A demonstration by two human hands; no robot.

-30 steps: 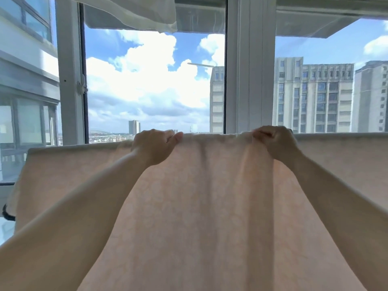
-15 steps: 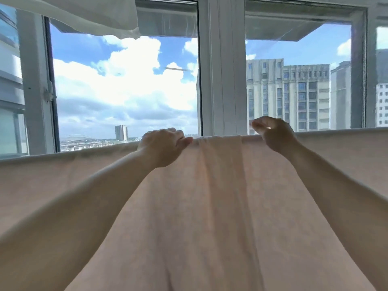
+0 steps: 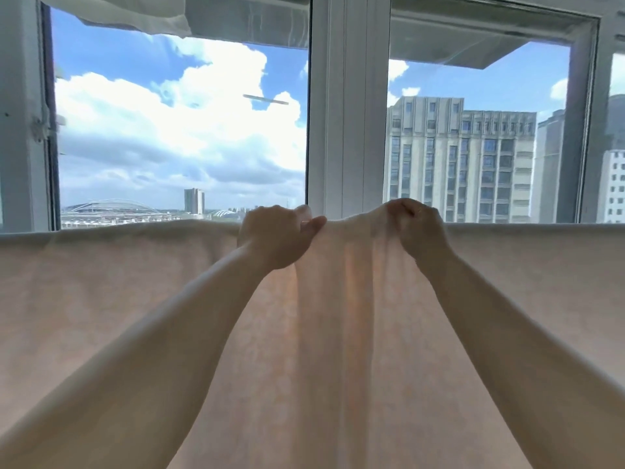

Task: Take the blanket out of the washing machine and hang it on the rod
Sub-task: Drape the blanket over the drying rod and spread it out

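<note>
My left hand [image 3: 275, 236] and right hand [image 3: 417, 228] each pinch the blanket [image 3: 338, 333] top edge. Grip closed; fabric bunches between them, window frame [image 3: 348, 113] beyond.

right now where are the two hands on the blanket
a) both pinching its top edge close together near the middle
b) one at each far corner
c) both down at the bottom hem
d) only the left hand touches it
a: the left hand and right hand both grip the top edge of the blanket, bunching it between them in front of the window post.
</note>
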